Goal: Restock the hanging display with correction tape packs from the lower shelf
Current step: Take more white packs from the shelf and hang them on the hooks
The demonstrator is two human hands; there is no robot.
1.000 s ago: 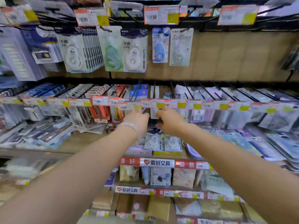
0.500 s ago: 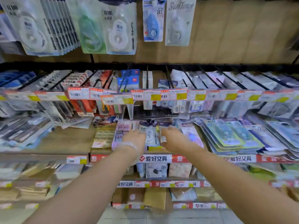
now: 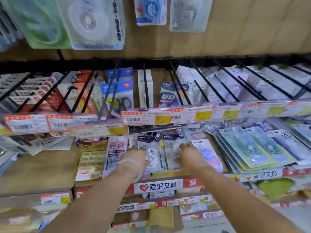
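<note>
Closest to me, both bare forearms stretch out from the bottom of the view toward the lower shelf (image 3: 50,172), the left one wearing a pale translucent bracelet (image 3: 130,163) at the wrist. A second ago these hands were up at the row of price tags (image 3: 146,117) on the peg hooks; now they have dropped beneath that row and landed on the stock lying flat on the shelf, so I judge the picking-up part of the restock has begun and nothing has yet gone up to the hanging display. The left hand (image 3: 135,156) rests on the left correction tape pack (image 3: 154,155), and the right hand (image 3: 189,156) lies on the right correction tape pack (image 3: 171,153) beside it; the fingers reach forward over the blister fronts, but motion blur keeps me from telling whether they are curled into a grip or merely pressing, so I cannot tell. How many packs lie stacked under each hand is hidden. Farther back, the black peg hooks (image 3: 146,88) carry other stationery, and at the top the hanging correction tape packs (image 3: 94,22) are cut off by the frame, their hooks out of sight.
</note>
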